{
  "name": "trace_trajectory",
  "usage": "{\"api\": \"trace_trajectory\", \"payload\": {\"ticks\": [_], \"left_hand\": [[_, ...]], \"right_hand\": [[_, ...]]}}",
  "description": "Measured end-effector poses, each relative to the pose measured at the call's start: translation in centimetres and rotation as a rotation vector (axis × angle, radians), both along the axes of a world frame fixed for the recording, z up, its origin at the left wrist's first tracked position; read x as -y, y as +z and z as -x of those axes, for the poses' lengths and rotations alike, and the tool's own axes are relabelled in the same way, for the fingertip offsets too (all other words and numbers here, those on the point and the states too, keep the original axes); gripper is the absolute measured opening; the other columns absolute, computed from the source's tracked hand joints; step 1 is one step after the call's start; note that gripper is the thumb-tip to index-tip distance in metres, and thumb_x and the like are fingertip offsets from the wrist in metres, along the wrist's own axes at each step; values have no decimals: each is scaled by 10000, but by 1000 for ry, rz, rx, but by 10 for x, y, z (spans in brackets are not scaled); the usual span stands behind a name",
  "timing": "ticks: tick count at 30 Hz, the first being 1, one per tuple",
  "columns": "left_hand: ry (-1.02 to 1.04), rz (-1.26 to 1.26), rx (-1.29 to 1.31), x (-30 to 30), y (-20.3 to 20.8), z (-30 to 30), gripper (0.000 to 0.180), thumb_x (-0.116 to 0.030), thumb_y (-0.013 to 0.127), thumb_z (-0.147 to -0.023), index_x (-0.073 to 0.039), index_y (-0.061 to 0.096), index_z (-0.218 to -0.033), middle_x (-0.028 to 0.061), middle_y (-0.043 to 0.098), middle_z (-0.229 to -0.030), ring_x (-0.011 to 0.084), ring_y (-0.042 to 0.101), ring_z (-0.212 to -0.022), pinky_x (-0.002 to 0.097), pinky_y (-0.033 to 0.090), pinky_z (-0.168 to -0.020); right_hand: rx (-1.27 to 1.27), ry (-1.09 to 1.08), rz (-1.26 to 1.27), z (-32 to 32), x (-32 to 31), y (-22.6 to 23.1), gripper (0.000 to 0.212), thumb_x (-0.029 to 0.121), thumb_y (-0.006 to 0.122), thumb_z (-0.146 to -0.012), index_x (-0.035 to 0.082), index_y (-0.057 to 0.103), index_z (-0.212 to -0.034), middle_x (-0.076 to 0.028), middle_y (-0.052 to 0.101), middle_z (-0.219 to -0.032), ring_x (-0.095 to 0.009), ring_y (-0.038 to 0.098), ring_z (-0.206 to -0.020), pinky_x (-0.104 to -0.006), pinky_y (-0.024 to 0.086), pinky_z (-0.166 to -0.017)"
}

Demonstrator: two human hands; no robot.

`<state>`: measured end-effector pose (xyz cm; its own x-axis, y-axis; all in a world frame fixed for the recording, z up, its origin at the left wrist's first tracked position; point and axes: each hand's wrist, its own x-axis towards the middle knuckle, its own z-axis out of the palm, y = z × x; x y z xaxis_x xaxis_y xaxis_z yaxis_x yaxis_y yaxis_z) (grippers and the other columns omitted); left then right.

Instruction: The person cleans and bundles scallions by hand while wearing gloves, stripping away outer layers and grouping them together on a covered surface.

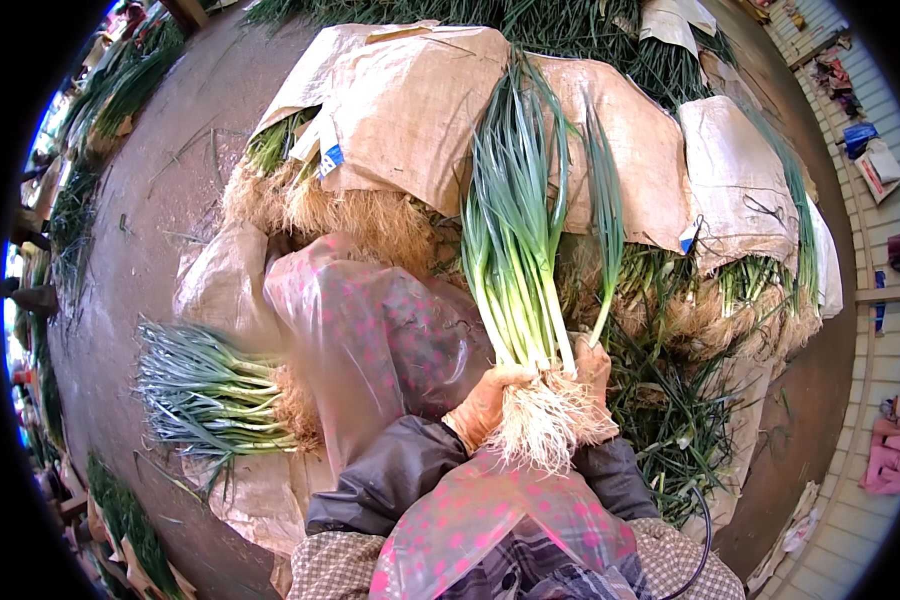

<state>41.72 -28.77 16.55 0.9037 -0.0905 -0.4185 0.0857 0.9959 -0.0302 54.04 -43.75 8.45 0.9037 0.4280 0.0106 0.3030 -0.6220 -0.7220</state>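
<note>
A bunch of green onions (pixel 515 260) stands upright before me, its pale roots (pixel 542 425) hanging over my lap. My left hand (pixel 480 405), in an orange-tan glove, is closed round the bunch's base from the left. On the other side my right hand (pixel 592 375), gloved alike, grips a separate green onion (pixel 602 220) by its lower white end, close against the roots. The roots partly hide the fingers of both hands. To my left a pile of green onions (pixel 220 390) lies on sacking, roots toward me.
Tan sacks (pixel 410 110) cover more rooted onions in front of me. Loose green leaves (pixel 670 430) are heaped by my right side. A clear pink-dotted plastic sheet (pixel 370 320) drapes over my leg. Wet brown floor (pixel 120 260) stretches left, and a pale tiled strip (pixel 885 370) runs along the right.
</note>
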Motion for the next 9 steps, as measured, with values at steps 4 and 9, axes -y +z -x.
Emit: {"api": "trace_trajectory", "payload": {"ticks": [4, 9], "left_hand": [[2, 95, 68, -9, 7, 12, 448, -182, 616, -782, 44, 564, -1165, 189, 646, -1055, 305, 643, -950, 421, 524, -881], [-137, -162, 23, -7, -7, 9, 513, -190, 628, -794, 33, 525, -1245, 188, 637, -1096, 304, 636, -973, 423, 505, -922]], "right_hand": [[-410, -238, -54, -34, 20, 3, 355, 300, 449, -1004, 14, 658, -984, -98, 665, -790, -117, 560, -572, -281, 477, -510], [-840, 72, -50, -24, -3, 88, 444, 453, 461, -985, 109, 656, -1185, -94, 665, -962, -111, 552, -737, -289, 489, -652]]}}
